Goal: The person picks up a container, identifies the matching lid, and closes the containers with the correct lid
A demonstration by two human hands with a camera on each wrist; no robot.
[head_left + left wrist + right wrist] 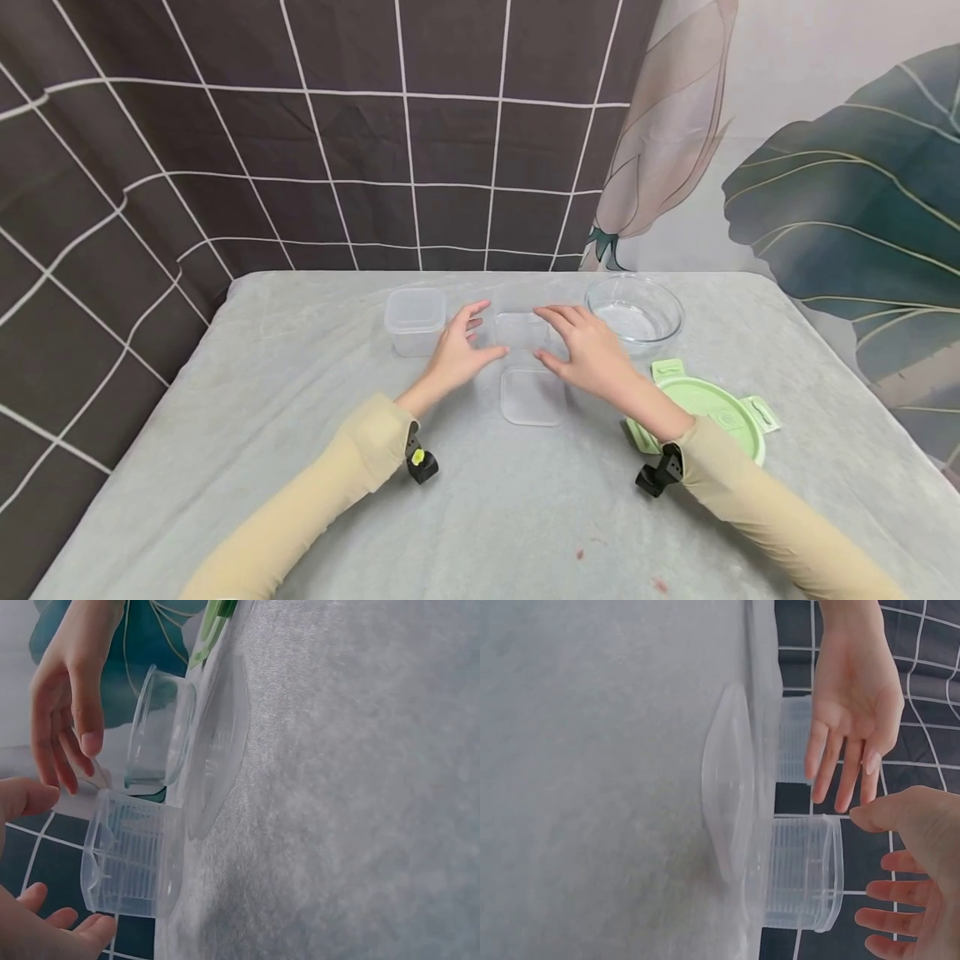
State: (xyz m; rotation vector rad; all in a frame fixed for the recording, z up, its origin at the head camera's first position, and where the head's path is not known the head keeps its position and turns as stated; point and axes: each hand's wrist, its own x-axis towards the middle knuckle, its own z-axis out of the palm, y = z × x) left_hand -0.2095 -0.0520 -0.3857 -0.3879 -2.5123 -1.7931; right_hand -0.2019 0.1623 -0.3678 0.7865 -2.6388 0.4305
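Note:
A clear square plastic container [521, 332] stands uncovered between both hands. My left hand [459, 354] is at its left side, thumb and fingers spread apart. On its other side my right hand [592, 354] is held with loosely bent fingers. In the right wrist view, neither hand grips the container [802, 874]; its ribbed wall shows. A flat translucent lid [532, 397] lies on the table just in front of the container. Left of the left hand sits a similar container with its lid on [415, 321].
At the back right stands a round glass bowl [636, 310]. A green round lid with clip tabs [723, 410] lies in front of it, partly under the right forearm. The grey cloth-covered table [480, 517] meets a dark gridded curtain [360, 142] behind.

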